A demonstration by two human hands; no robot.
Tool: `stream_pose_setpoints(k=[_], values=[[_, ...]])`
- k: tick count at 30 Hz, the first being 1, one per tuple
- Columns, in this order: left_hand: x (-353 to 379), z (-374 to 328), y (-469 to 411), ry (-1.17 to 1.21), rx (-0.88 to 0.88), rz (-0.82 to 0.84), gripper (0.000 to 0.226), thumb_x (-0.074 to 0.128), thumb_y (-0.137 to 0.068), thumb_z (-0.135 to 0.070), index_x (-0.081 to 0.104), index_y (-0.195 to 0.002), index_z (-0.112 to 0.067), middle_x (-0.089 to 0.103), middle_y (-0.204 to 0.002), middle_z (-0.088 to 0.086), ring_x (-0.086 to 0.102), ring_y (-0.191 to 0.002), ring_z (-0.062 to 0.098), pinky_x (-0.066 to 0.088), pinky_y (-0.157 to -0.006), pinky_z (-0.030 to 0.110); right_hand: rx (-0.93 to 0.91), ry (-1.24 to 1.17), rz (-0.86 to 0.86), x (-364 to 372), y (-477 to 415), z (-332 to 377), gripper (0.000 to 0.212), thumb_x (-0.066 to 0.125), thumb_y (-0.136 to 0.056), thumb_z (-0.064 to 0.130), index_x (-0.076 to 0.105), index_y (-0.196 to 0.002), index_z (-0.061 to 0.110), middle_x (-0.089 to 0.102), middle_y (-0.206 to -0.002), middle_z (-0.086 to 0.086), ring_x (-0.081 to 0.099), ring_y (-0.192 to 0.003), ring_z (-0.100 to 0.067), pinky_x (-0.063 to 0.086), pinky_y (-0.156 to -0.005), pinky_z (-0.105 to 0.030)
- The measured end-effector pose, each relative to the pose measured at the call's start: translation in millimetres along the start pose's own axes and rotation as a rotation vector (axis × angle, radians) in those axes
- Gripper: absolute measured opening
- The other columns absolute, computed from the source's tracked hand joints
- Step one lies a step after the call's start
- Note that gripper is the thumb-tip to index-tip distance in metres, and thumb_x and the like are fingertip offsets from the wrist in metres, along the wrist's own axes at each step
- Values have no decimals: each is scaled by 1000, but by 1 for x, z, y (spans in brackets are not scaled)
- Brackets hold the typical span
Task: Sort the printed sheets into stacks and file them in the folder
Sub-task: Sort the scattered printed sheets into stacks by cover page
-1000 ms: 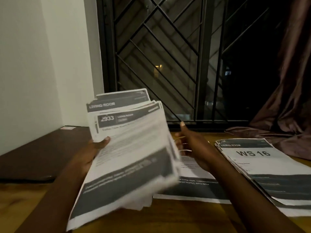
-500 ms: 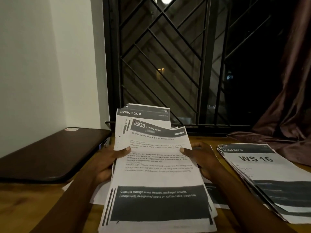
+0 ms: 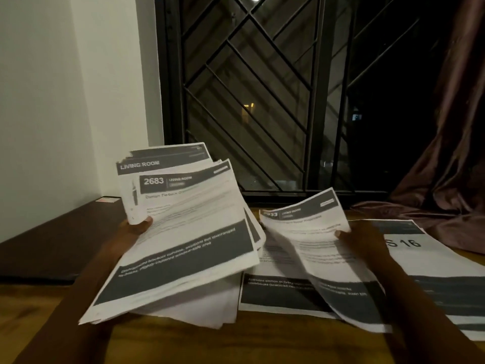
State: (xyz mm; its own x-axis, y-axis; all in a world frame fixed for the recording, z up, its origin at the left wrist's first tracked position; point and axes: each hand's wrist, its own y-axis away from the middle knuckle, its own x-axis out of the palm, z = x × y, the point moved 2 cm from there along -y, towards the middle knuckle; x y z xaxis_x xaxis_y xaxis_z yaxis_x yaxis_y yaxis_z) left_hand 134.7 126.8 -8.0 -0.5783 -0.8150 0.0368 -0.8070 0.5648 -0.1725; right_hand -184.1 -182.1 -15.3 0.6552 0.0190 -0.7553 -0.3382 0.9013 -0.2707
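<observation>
Wooden table (image 3: pixel 170 345) bearing printed sheets (image 3: pixel 446 285) | barred window (image 3: pixel 249 88) behind | curtain (image 3: pixel 446 166) right

Fanned bundle of white printed paper sheets (image 3: pixel 183 232) in left hand (image 3: pixel 132 229): matt. Single curled white paper sheet (image 3: pixel 309 232) in right hand (image 3: pixel 364 240): same matt stock. Yellow-brown wooden worktop (image 3: pixel 170 342) beneath both hands: grained, faint sheen. Flat dark brown folder (image 3: pixel 52 245) left of left hand: smooth, low gloss. Brown draped cloth curtain (image 3: pixel 446 153) beyond right hand: satin lustre.
</observation>
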Motion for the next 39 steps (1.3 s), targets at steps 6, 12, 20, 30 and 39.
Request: stream_pose_setpoints(k=[6, 12, 20, 30, 39], values=[[26, -2, 8, 83, -37, -10, 44, 41, -99, -1, 36, -143, 1, 50, -134, 13, 57, -93, 25, 38, -78, 19, 49, 87, 118, 23, 1, -1, 38, 70, -83, 25, 58, -113, 4, 61, -115, -15, 55, -92, -23, 45, -78, -30], [46, 20, -1, 61, -62, 156, 34, 47, -96, 1, 50, -130, -2, 57, -131, 20, 65, -92, 27, 57, -74, 32, -76, -279, -34, 21, 17, 38, 48, 65, -81, 51, 56, -102, 8, 63, -105, -13, 59, -102, -29, 44, -79, -34], [64, 16, 14, 239, -130, 301, 28, 50, -96, -13, 58, -123, -11, 68, -115, 19, 70, -98, 34, 60, -69, 41, -88, -663, 233, 44, 47, 85, 23, 81, -73, 22, 66, -87, 11, 73, -97, -3, 68, -90, -22, 54, -84, -42], [44, 16, 6, 183, -180, 234, 36, 50, -94, -2, 52, -130, -3, 60, -125, 27, 65, -100, 41, 56, -82, 52, 29, -456, -39, 22, 3, 25, 26, 52, -94, 19, 67, -101, -1, 66, -89, -14, 60, -80, -30, 45, -74, -39], [-4, 6, 8, 345, -139, 22, 16, 44, -98, -9, 56, -107, -8, 73, -64, 4, 69, -50, 18, 55, -40, 29, -27, 47, -2, 15, -6, -5, 22, 51, -94, 10, 62, -105, -6, 63, -106, -21, 59, -98, -33, 38, -72, -30]])
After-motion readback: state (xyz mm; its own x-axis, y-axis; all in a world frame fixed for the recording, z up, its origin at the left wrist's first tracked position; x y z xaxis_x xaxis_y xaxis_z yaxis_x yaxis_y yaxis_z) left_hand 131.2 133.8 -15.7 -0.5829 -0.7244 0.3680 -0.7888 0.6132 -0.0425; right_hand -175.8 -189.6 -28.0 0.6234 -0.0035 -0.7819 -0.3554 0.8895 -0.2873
